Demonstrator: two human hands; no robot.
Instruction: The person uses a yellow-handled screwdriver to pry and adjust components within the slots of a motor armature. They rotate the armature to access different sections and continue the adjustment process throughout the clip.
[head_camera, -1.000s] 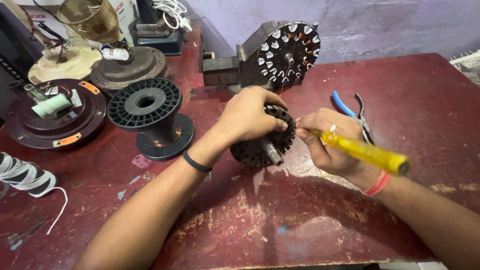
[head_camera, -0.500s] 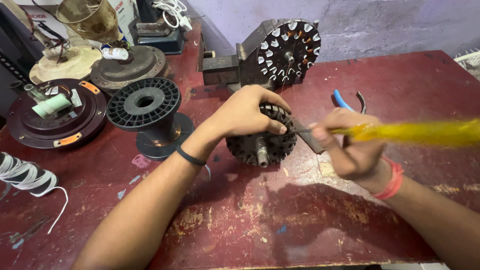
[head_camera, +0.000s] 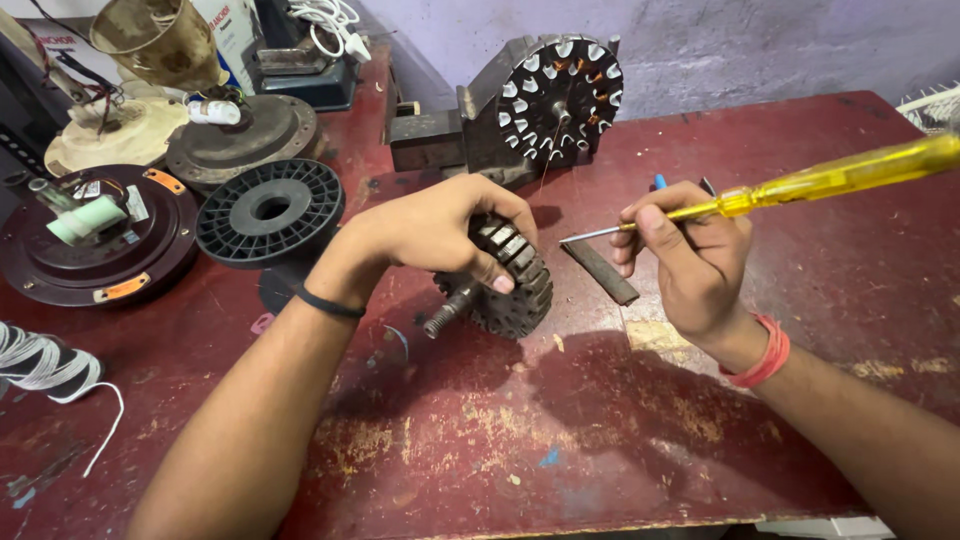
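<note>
While the left hand was closed around the slotted fan stator tilted on the red table, the right hand pinched a yellow-handled screwdriver, its tip just beside the stator.

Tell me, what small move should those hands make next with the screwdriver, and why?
Probably bring the screwdriver tip back down to the stator. The right hand holds the tool lifted, its tip in the air and apart from the stator, while the left hand grips the stator tilted on edge on the table, its slotted rim turned toward the tool. That is only a guess.
</note>
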